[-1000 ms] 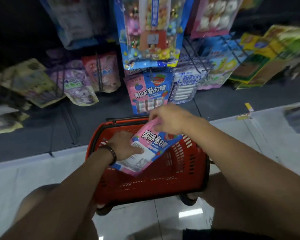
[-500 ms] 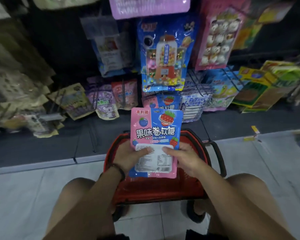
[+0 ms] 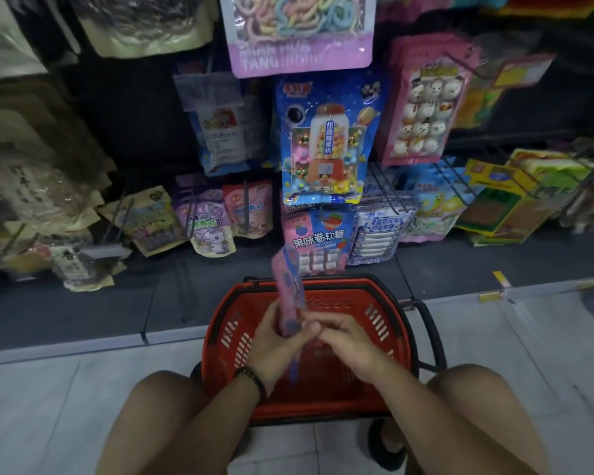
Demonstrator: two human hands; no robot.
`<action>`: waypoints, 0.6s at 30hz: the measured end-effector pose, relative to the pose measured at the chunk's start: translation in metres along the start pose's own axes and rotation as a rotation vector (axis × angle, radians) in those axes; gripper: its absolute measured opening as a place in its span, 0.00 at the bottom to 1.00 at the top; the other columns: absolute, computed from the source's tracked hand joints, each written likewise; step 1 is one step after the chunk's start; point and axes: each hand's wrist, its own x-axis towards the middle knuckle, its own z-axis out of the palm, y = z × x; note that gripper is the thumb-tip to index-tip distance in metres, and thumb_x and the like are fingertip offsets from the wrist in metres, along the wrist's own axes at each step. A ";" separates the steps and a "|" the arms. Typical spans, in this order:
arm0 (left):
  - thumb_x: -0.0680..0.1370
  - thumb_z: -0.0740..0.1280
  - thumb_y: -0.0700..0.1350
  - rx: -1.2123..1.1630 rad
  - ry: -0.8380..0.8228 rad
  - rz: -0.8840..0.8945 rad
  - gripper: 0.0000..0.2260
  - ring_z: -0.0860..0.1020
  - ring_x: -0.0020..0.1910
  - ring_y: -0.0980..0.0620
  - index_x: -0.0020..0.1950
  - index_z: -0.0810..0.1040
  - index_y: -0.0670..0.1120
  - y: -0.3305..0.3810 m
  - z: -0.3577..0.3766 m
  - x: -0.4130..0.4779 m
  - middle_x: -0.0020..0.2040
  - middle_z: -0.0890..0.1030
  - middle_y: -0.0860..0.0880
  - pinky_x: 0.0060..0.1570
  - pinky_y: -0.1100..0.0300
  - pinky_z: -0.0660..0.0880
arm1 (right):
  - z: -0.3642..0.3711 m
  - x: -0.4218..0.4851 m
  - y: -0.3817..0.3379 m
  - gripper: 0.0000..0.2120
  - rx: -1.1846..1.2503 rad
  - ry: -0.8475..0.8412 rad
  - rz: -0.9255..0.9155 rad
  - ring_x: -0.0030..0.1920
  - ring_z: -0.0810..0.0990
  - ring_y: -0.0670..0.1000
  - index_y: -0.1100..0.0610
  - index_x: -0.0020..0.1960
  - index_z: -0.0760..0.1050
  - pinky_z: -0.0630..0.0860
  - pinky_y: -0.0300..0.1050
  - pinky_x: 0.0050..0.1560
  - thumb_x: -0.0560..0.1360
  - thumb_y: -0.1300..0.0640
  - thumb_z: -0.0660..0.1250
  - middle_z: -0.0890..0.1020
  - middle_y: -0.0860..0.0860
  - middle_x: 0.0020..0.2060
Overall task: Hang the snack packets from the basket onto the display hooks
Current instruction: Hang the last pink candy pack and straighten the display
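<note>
Person, seen from their own head downward. Both hands are bare: left hand (image 3: 275, 344) and right hand (image 3: 350, 344), fingers smeared by blur, nails not readable.

Left forearm (image 3: 213, 430) and right forearm (image 3: 436, 426) are uncovered as far as the lower frame edge.

One worn item on the arms: a bracelet (image 3: 252, 380) at the left wrist. It is dark, made of rounded beads, some with a brownish sheen, and sits snug against the wrist.

Left knee (image 3: 144, 406) and right knee (image 3: 474, 385) are bare too, thighs uncovered down to the frame edge.

By the right leg, a dark, rounded, thick-edged slipper (image 3: 386, 450). Only the front part shows; it is dim and the make is unclear.
</note>
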 end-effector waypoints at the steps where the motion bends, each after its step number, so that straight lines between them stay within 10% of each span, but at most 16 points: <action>1: 0.74 0.81 0.43 -0.089 0.035 -0.051 0.23 0.85 0.45 0.44 0.67 0.81 0.41 0.003 -0.002 -0.001 0.54 0.88 0.42 0.41 0.54 0.82 | 0.000 0.000 0.000 0.10 0.001 -0.036 0.024 0.49 0.89 0.49 0.57 0.59 0.87 0.86 0.43 0.48 0.81 0.66 0.70 0.91 0.53 0.50; 6: 0.81 0.74 0.48 0.057 0.202 -0.133 0.07 0.88 0.46 0.58 0.54 0.88 0.45 0.012 -0.018 0.010 0.48 0.90 0.52 0.41 0.65 0.82 | -0.013 0.017 -0.001 0.12 -0.202 0.203 -0.106 0.50 0.86 0.49 0.44 0.57 0.88 0.80 0.39 0.51 0.80 0.60 0.75 0.88 0.54 0.50; 11: 0.80 0.75 0.50 0.094 0.007 -0.199 0.07 0.86 0.59 0.51 0.55 0.89 0.49 0.013 -0.023 0.012 0.54 0.90 0.52 0.63 0.52 0.79 | -0.032 0.028 -0.014 0.15 0.093 0.295 -0.092 0.53 0.89 0.54 0.60 0.66 0.81 0.86 0.49 0.55 0.80 0.64 0.75 0.89 0.58 0.55; 14: 0.80 0.75 0.47 0.137 0.016 -0.163 0.05 0.87 0.54 0.55 0.46 0.89 0.52 0.013 -0.018 0.010 0.50 0.90 0.54 0.57 0.58 0.79 | -0.033 0.024 -0.021 0.14 0.193 0.216 -0.094 0.55 0.89 0.59 0.63 0.66 0.81 0.86 0.53 0.58 0.81 0.68 0.71 0.89 0.60 0.56; 18: 0.82 0.71 0.40 -0.034 0.087 0.043 0.09 0.87 0.56 0.51 0.63 0.83 0.44 0.025 -0.015 0.013 0.57 0.89 0.48 0.52 0.60 0.83 | -0.037 0.024 -0.021 0.14 0.249 0.257 -0.096 0.55 0.89 0.60 0.63 0.65 0.81 0.86 0.55 0.58 0.80 0.68 0.72 0.88 0.62 0.57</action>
